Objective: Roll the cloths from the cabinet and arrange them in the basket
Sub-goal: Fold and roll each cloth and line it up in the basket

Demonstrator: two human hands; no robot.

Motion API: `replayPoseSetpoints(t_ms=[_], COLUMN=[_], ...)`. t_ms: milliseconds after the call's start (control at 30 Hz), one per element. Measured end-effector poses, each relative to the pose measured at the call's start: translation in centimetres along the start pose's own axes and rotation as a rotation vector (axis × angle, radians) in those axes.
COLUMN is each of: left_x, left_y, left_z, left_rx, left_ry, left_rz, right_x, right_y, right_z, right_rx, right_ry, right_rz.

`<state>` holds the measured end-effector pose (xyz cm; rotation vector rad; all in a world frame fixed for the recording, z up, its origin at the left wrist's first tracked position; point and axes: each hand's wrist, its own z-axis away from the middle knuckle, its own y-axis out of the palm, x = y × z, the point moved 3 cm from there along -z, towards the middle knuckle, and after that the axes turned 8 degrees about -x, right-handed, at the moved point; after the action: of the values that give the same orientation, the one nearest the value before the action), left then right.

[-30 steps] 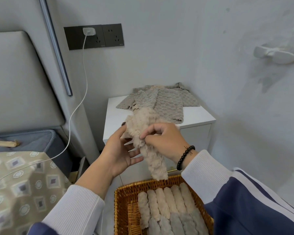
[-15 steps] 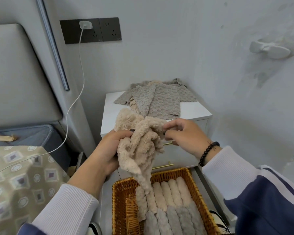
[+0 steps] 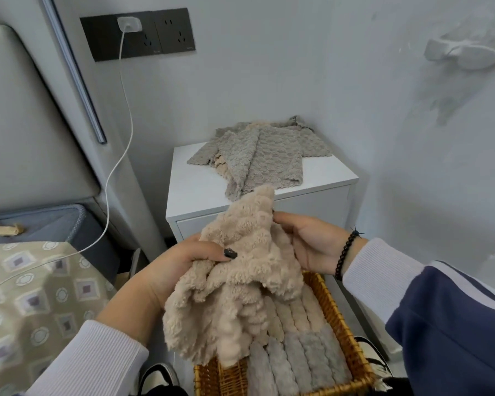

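white cabinet [image 3: 200, 192] at 12 o'clock, grey cloths [image 3: 266, 155] spread on top | wicker basket [image 3: 335, 312] at 6 o'clock, rolled cloths [image 3: 297, 338] in rows inside | beige cloth [image 3: 240, 281] bunched above basket | left hand [image 3: 180, 261] thumb pinching it, 9 o'clock edge | right hand [image 3: 312, 241] fingers curled on 2 o'clock edge
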<state>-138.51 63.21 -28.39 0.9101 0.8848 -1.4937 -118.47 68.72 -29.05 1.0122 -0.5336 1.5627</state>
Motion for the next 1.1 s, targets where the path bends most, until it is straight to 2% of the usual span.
replayPoseSetpoints(t_ms=[133, 233, 333, 500, 600, 733, 800, 900, 1100], left_x=[-0.3, 0.1, 0.1, 0.1, -0.1, -0.4, -0.5, -0.8, -2.4], left_y=[0.7, 0.3, 0.3, -1.0, -1.6, -1.0, -0.8, -1.0, -1.9], left_z=[0.7, 0.6, 1.0, 1.3, 1.7, 2.1, 1.8, 0.6, -0.3], left_rx=[0.165, 0.14, 0.182, 0.099, 0.111, 0.166, 0.088, -0.121, -0.269], left_ry=[0.034, 0.04, 0.055, 0.122, 0.138, 0.04, -0.024, -0.029, 0.175], left_rz=[0.186, 0.193, 0.201, 0.217, 0.256, 0.279, 0.321, 0.367, 0.227], right_x=[0.9, 1.9, 2.8, 3.9, 4.7, 5.4, 5.8, 6.6, 6.9], right_y=[-0.3, -1.1, -2.0, -3.0, -3.1, -3.7, -4.1, -4.8, -5.4], right_z=[0.2, 0.7, 0.9, 1.5, 2.3, 2.9, 3.2, 3.9, 4.6], right_rx=[-0.124, -0.196, -0.264, -0.327, -0.37, -0.441, -0.431, -0.479, -0.583], right_ry=[-0.158, -0.22, -0.295, -0.364, -0.446, -0.518, -0.558, -0.599, -0.644], right_rz=[-0.02, 0.027, 0.026, 0.09, 0.11, 0.125, 0.107, 0.136, 0.331])
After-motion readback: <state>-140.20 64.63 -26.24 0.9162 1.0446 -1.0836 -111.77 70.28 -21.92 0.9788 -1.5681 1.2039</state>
